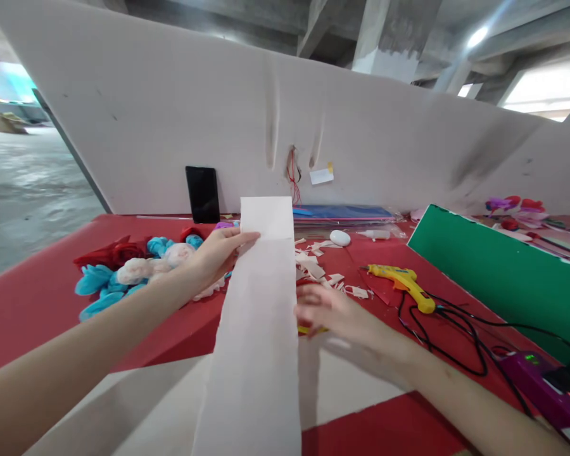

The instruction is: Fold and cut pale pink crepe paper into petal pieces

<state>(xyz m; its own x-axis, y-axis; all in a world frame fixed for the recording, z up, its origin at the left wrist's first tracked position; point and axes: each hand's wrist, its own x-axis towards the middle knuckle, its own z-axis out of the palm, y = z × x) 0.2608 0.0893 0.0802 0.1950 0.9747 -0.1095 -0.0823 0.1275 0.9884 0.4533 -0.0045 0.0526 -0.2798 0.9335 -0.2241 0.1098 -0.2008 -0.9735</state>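
A long strip of white paper or thin foam (261, 316) stands up in front of me, its left edge ragged and a crease across it near the top. My left hand (225, 250) pinches its upper left edge between thumb and fingers. Close by the strip's right edge is my right hand (325, 310), blurred, with bent fingers; whether it touches the strip or holds anything I cannot make out. Part of a yellow object (311, 330) shows just beneath that hand. White scraps (313, 263) lie on the red table behind it.
Blue, red and pale fabric flowers (137, 272) lie on the left. A yellow glue gun (403, 282) with black cable lies right, near a purple power strip (541, 386) and green board (498, 278). A phone (202, 195) leans on the white panel (171, 114). White sheet (161, 405) lies below.
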